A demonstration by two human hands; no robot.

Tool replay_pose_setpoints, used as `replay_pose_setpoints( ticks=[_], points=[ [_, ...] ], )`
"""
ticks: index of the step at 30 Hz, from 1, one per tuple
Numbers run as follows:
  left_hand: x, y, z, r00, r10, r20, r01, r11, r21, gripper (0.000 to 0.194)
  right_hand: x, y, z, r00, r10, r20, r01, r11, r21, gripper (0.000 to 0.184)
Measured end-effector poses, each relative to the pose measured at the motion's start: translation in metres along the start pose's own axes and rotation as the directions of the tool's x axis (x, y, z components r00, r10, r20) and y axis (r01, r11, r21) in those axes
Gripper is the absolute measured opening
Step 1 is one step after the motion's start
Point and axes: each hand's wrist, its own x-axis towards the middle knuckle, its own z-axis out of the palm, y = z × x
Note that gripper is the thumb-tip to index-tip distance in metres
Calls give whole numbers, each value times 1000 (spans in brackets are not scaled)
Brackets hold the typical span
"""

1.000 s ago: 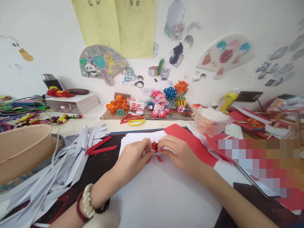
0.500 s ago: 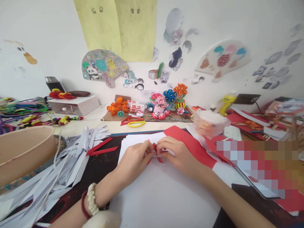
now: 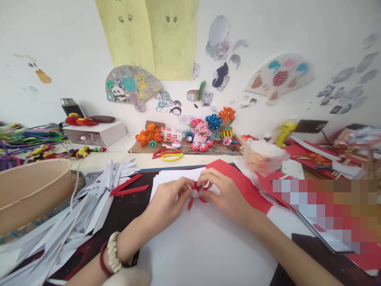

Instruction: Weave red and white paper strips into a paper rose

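Between my two hands is a small red and white folded paper piece (image 3: 196, 194), with red strip ends pointing down toward me. My left hand (image 3: 171, 198) pinches its left side with thumb and fingertips. On the other side, my right hand (image 3: 226, 194) grips the piece, its fingers curled over the top and thumb below. The fingertips partly hide the folds. Both hands are just above a stack of white paper (image 3: 208, 246). Two loose red paper strips (image 3: 131, 190) lie left of the stack.
Folded white paper strips (image 3: 95, 198) are heaped at left beside a beige basin (image 3: 32, 190). Red paper sheets (image 3: 238, 186) lie right of the stack, near a phone (image 3: 324, 230). Behind stand craft flowers (image 3: 212, 123), a yellow ring-shaped item (image 3: 172, 157) and a plastic-wrapped tub (image 3: 263, 155).
My right hand's fingers have lifted and spread a little, so more of the red and white paper piece shows. My left hand still pinches it. The view has shifted slightly.
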Motion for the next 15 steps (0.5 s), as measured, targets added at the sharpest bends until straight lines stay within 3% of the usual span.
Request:
replay_pose_setpoints(
  ticks=[3, 6, 9, 12, 15],
  points=[
    [0, -2, -8, 992, -91, -91, 97, 993, 62, 14, 1, -2, -4, 999, 19, -37, -21, 999, -38, 15],
    [1, -5, -10, 985, -138, -103, 150, 981, 122, 23, 0, -2, -4, 996, 82, -44, -85, 994, -73, 35],
    [1, -6, -6, 991, -135, -26, 137, 980, 146, 24, 0, 1, -2, 984, 175, 41, -171, 982, -79, 50],
    [1, -4, -3, 986, -155, 62, 147, 982, 115, 25, 0, 2, -1, 969, 229, 93, -225, 973, -54, 50],
    [2, -1, -4, 974, -190, 121, 189, 982, 17, 21, 1, 1, -3, 970, 209, 125, -211, 977, 7, 50]
  ],
)
